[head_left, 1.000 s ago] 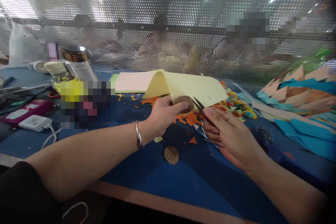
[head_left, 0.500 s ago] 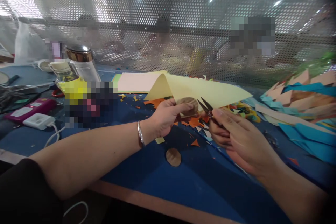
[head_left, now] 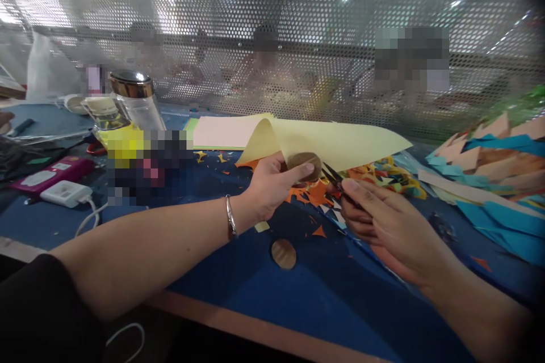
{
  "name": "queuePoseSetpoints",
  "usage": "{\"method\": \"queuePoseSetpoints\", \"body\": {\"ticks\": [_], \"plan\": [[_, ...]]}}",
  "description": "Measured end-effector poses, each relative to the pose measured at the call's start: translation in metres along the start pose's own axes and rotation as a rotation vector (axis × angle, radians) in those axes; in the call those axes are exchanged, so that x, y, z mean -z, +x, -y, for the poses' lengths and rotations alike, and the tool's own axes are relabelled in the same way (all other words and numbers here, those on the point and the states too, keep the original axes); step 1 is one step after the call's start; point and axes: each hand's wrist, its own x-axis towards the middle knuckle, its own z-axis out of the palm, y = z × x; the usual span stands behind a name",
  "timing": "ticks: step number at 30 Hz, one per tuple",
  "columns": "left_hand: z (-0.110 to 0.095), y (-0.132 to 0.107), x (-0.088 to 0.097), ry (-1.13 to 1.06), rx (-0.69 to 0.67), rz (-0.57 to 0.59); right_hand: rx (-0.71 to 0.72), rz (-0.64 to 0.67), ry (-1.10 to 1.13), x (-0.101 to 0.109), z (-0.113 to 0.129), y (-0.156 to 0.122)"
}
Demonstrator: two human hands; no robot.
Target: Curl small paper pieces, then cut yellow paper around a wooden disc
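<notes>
My left hand (head_left: pixel 272 181) pinches a round brown disc (head_left: pixel 307 167) flat against a pale yellow paper sheet (head_left: pixel 336 139), thumb on top. The sheet curls up behind the hand and spreads to the right. My right hand (head_left: pixel 374 218) grips a pair of dark scissors (head_left: pixel 334 174), their blades pointing up and left beside the disc's right edge. Fingers cover most of the scissors' handles. A second brown disc (head_left: pixel 284 254) lies on the blue tabletop, nearer to me.
Orange paper scraps (head_left: pixel 313 195) and yellow offcuts (head_left: pixel 395 176) lie under and beside the hands. A paper stack (head_left: pixel 225 131) is behind. Folded blue paper pieces (head_left: pixel 506 227) lie right. A bottle (head_left: pixel 106 116), glass flask (head_left: pixel 140 105) and white charger (head_left: pixel 66 193) stand or lie left. Perforated metal panel (head_left: pixel 238 68) backs the table.
The scissor blades have come closer together beside the disc. The disc has tilted slightly in my left hand, and the paper's lower edge has shifted. The view has moved a little.
</notes>
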Motion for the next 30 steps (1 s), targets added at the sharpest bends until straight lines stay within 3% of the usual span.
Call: {"method": "queuePoseSetpoints", "body": {"ticks": [9,30], "plan": [[0.0013,-0.0067,-0.0052,-0.073,0.149,0.105,0.022,-0.016,0.016,-0.0018,0.0015,-0.0005],[-0.0013,-0.0066,-0.0032,-0.067,0.271,0.127,0.054,-0.034,-0.030,0.0023,0.0048,-0.0011]]}}
